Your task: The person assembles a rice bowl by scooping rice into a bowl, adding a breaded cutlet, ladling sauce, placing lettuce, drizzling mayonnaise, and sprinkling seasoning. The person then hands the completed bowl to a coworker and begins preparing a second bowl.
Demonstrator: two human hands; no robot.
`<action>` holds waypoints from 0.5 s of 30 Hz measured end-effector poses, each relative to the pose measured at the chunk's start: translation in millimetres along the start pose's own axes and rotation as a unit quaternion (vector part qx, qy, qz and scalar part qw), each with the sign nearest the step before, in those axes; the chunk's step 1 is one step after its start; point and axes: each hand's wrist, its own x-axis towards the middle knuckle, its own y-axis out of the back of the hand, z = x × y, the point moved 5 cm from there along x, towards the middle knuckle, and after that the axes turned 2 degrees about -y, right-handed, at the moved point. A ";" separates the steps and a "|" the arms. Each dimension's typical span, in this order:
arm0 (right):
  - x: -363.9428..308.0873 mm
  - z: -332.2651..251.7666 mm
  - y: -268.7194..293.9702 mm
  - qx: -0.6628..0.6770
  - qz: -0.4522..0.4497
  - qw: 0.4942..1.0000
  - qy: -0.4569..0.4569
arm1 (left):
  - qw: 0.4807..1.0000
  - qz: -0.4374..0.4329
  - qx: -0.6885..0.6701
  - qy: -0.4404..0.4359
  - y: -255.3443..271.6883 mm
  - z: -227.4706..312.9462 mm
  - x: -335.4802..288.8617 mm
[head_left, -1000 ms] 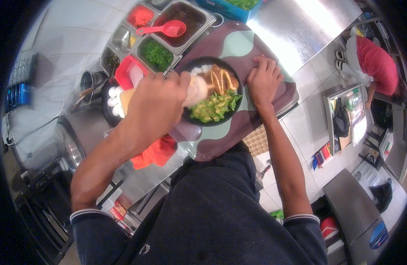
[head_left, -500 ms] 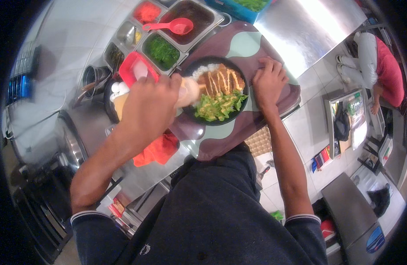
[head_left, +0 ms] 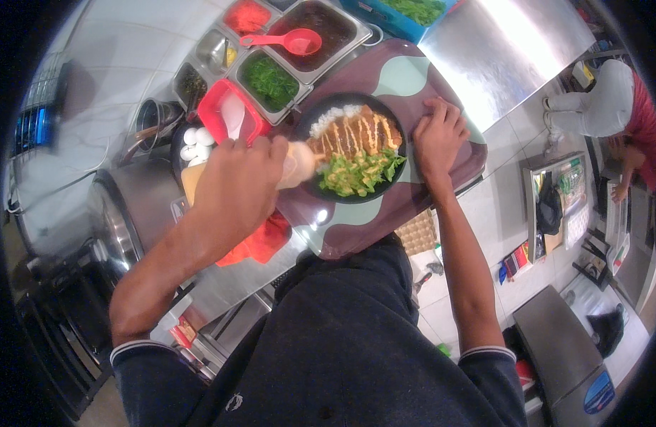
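A black bowl (head_left: 310, 122) sits on a maroon and pale green tray (head_left: 406, 75). It holds white rice, a brown cutlet striped with orange sauce (head_left: 356, 132) and green salad (head_left: 360, 173). My left hand (head_left: 235, 185) grips a squeeze bottle (head_left: 296, 162) of pale orange sauce, its tip over the bowl's left edge. My right hand (head_left: 436, 135) rests on the tray at the bowl's right rim, fingers curled against it.
Metal containers behind the tray hold chopped greens (head_left: 271, 80), dark sauce with a pink ladle (head_left: 292, 41) and red bits (head_left: 246, 16). A red tub (head_left: 224, 114) and white eggs (head_left: 196, 142) are at the left. A red cloth (head_left: 260, 242) lies under my left wrist. Another person (head_left: 620, 107) stands far right.
The bottle has drawn back from over the cutlet toward the bowl's left edge. More orange sauce lines lie across the cutlet. My right hand has stayed at the bowl's right rim.
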 end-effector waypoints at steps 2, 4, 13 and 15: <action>-0.3 0.4 -0.1 -0.004 0.000 1.000 0.000 | 1.000 -0.018 -0.012 0.009 -3.6 -2.0 -2.6; -0.7 0.0 0.0 -0.008 0.004 1.000 0.004 | 0.998 -0.027 -0.032 0.041 -6.6 -8.2 -4.3; -0.4 1.7 -2.3 -0.020 0.010 1.000 0.014 | 0.999 0.030 -0.012 0.026 -6.9 -11.5 -14.4; -0.5 2.0 -2.7 -0.017 0.005 1.000 0.010 | 0.999 -0.011 -0.028 0.027 -12.6 -11.9 -17.7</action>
